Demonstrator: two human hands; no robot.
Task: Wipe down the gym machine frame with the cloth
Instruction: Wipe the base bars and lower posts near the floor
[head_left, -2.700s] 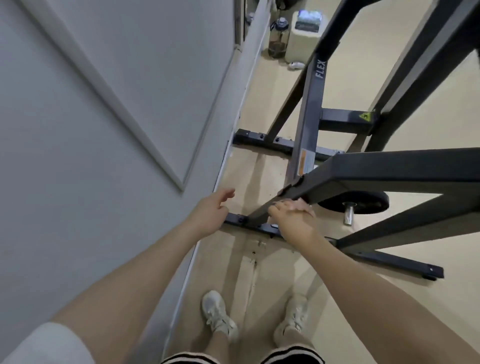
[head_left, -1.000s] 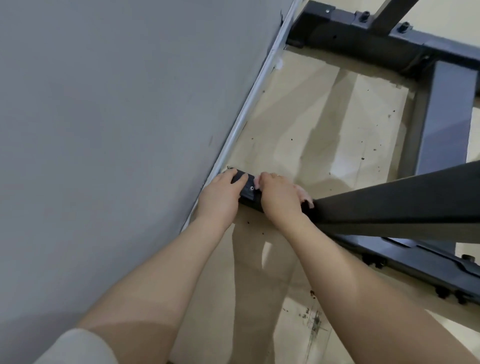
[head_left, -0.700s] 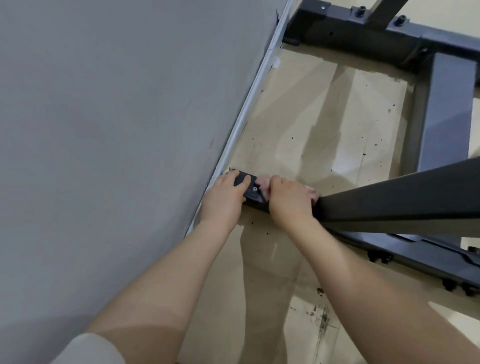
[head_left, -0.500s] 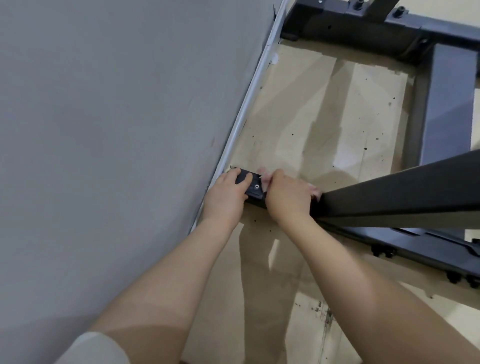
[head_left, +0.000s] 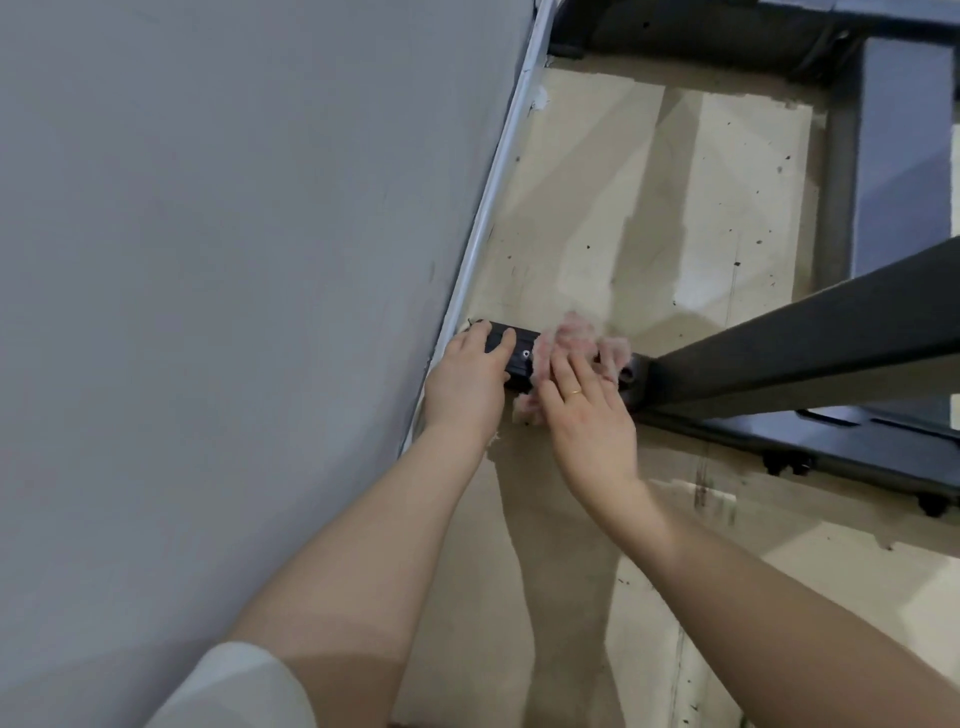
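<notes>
A grey wall (head_left: 234, 260) is met by speckled beige floor (head_left: 649, 208). The dark frame (head_left: 810, 353) lies low on that floor, its end against the wall. That end is gripped by the left hand (head_left: 470, 382). Beside it, a pink cloth (head_left: 576, 343) is pressed onto the frame under the flat, spread right hand (head_left: 587, 415).

— What carries everything here?

— The floor (head_left: 644, 218), pale beige, speckled with dark spots and streaked with shadow, meeting the grey wall (head_left: 208, 260) along a white skirting strip (head_left: 493, 208) just left of the left hand (head_left: 467, 384).

— And what rests on it?

— The dark base bar (head_left: 514, 353) of the machine frame lies on it under both hands, running right past the right hand (head_left: 587, 415). A second bar (head_left: 701, 36) lies well beyond the hands.
</notes>
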